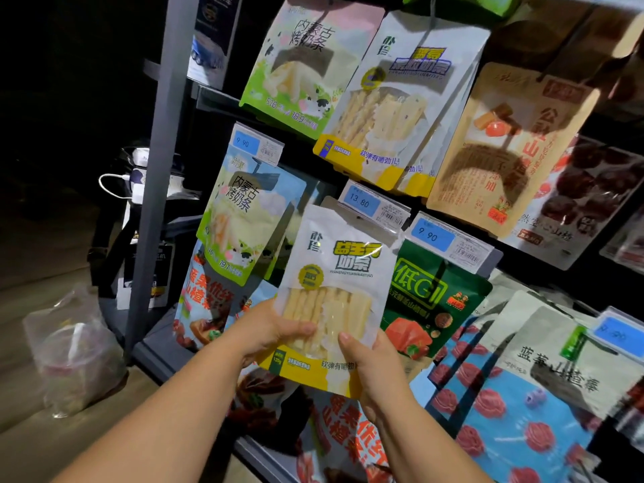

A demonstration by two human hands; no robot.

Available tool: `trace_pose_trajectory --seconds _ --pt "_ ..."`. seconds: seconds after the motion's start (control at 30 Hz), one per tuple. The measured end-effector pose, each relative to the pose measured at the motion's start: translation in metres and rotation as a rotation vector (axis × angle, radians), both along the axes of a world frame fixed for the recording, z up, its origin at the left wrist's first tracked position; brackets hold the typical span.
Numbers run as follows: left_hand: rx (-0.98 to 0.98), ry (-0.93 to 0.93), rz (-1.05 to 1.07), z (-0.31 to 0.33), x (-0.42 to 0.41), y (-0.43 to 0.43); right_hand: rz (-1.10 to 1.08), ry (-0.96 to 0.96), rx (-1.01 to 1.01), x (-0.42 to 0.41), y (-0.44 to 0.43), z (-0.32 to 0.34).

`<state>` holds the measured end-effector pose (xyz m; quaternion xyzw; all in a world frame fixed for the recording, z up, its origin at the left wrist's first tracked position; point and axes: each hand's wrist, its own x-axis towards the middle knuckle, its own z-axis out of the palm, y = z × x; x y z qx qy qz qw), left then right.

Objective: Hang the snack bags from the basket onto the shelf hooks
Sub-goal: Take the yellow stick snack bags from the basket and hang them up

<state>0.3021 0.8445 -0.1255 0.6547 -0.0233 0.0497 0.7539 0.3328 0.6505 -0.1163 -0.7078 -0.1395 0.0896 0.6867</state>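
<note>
Head view: snack bag point(334, 298) gripped at lower sides by left hand point(268, 329) and right hand point(373, 364), thumbs on front; top edge held at 13.80 price tag point(369, 203), judged for hook alignment; hook hidden.

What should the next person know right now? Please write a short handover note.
Left hand: grips the left edge of the white and yellow snack bag, thumb on front.
Right hand: grips its lower right edge.
Bag: upright before the shelf, top just under the 13.80 price tag; whether it sits on a hook cannot be seen.
Done: many other bags hang on the shelf.
Left: hook this bag, release, fetch the next. The basket is out of view.
</note>
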Motion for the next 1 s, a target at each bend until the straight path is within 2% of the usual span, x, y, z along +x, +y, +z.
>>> trace_pose_trajectory --seconds 0.13,0.4,0.53,0.77,0.87,1.0 --pt "0.069 -0.006 0.01 0.004 0.01 0.001 -0.049 -0.054 -0.021 0.004 0.002 0.0" --pt "0.1 0.001 0.052 0.004 0.023 -0.001 -0.107 -0.004 0.027 0.016 0.004 0.001" --pt "0.085 0.055 0.179 0.002 0.028 -0.002 -0.148 -0.005 -0.006 0.021 0.01 0.0" --pt "0.076 0.075 0.379 0.001 0.036 -0.008 -0.22 -0.022 -0.212 0.032 0.023 -0.003" --pt "0.129 0.09 0.524 0.001 0.038 -0.012 -0.164 -0.022 -0.358 0.03 0.025 -0.003" --pt "0.246 0.126 0.597 0.001 0.038 -0.017 -0.158 -0.066 -0.558 0.023 0.022 -0.006"
